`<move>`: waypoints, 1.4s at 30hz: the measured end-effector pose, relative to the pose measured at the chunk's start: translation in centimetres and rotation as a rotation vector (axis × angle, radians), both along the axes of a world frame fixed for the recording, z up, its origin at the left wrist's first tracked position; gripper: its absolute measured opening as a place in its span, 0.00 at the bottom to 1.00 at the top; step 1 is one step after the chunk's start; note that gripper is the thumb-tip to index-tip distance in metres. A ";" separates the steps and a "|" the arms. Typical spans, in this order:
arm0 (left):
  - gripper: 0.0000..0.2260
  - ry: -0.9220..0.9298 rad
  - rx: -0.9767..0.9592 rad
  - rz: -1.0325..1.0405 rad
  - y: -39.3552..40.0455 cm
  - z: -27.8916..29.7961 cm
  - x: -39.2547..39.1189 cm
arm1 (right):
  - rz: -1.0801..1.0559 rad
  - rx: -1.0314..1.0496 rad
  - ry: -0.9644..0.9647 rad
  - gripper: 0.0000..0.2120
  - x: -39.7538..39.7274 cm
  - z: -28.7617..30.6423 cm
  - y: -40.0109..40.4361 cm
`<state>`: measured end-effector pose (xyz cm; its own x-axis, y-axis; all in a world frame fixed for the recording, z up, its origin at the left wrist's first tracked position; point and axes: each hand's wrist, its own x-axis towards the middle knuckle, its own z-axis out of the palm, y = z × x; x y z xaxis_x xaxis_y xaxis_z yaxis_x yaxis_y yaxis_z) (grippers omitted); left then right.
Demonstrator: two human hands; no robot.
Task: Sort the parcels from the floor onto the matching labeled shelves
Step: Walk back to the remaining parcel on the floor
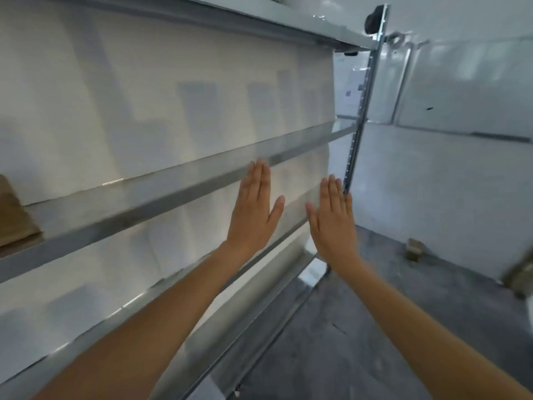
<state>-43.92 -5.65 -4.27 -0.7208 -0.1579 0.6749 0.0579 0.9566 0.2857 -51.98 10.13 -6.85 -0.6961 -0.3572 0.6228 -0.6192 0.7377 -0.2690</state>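
Both hands, left and right, flat and empty before the metal shelves, a brown parcel at far left

Bright, even, cool-white light fills the view. Soft grey block-shaped shadows lie on the white backing behind the shelves. Small glints of glare sit on the metal shelf edges and near the floor end of the rack. Motion blur smears everything — the brown parcels at the right edge worst. Straight shelf lines tilt and bow from wide-angle distortion.
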 end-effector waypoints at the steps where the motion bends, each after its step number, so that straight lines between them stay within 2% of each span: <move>1: 0.32 -0.021 -0.002 -0.055 2.1 -0.3 -1.5 | -0.041 -0.003 -0.002 0.35 -1.0 -0.3 2.4; 9: 0.37 -0.139 -0.059 -0.369 14.9 -3.2 -10.2 | -0.340 0.035 -0.036 0.35 -4.5 -3.8 18.0; 13: 0.34 -0.193 -0.050 -0.453 19.0 -4.7 -13.3 | -0.475 0.046 -0.062 0.37 -6.0 -5.2 23.5; 18: 0.34 -0.262 -0.095 -0.493 19.7 -7.1 -18.3 | -0.512 0.075 -0.088 0.32 -9.3 -6.5 24.4; 24: 0.34 -0.280 -0.070 -0.537 18.2 -7.9 -24.8 | -0.558 0.137 -0.149 0.39 -14.0 -8.7 24.5; 32: 0.34 -0.368 -0.077 -0.585 18.9 -9.1 -32.4 | -0.643 0.137 -0.204 0.41 -19.8 -10.1 25.3; 36: 0.34 -0.422 -0.100 -0.612 20.5 -9.8 -36.4 | -0.641 0.119 -0.216 0.42 -23.5 -10.6 26.3; 42: 0.34 -0.404 -0.135 -0.629 25.3 -10.8 -44.0 | -0.632 0.111 -0.205 0.41 -31.2 -11.6 29.8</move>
